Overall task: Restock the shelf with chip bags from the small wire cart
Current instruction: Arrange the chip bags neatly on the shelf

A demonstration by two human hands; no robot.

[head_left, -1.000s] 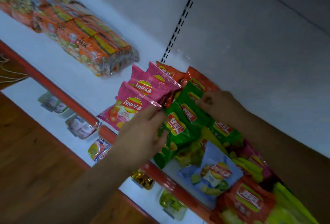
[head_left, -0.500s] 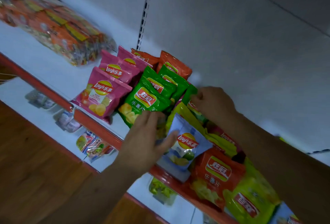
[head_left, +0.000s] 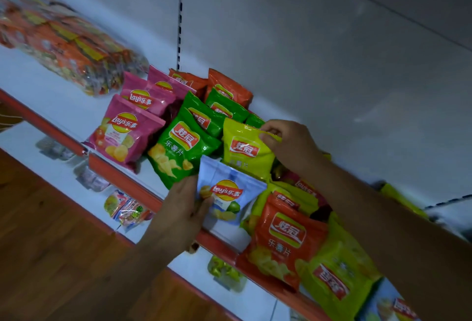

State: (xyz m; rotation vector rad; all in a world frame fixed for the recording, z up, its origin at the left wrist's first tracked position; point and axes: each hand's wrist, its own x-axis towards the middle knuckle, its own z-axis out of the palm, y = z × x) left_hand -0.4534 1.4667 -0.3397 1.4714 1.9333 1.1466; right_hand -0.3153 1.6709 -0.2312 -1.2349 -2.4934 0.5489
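Since 0.5 s ago a yellow-green foil chip bag (head_left: 244, 148) has come upright w/ the right hand (head_left: 291, 143) now pinching its top edge, thumb + fingers closed on the seal. Left hand (head_left: 184, 208) grips the pale blue Lay's chip bag (head_left: 229, 194) at its left side, fingers curled round it, bag standing at the front of the white shelf w/ red edge strip (head_left: 122, 180). Green chip bag (head_left: 181, 149) and pink Lay's bag (head_left: 124, 131) stand just left; orange chip bag (head_left: 283, 241) lies to the right, overhanging the edge.
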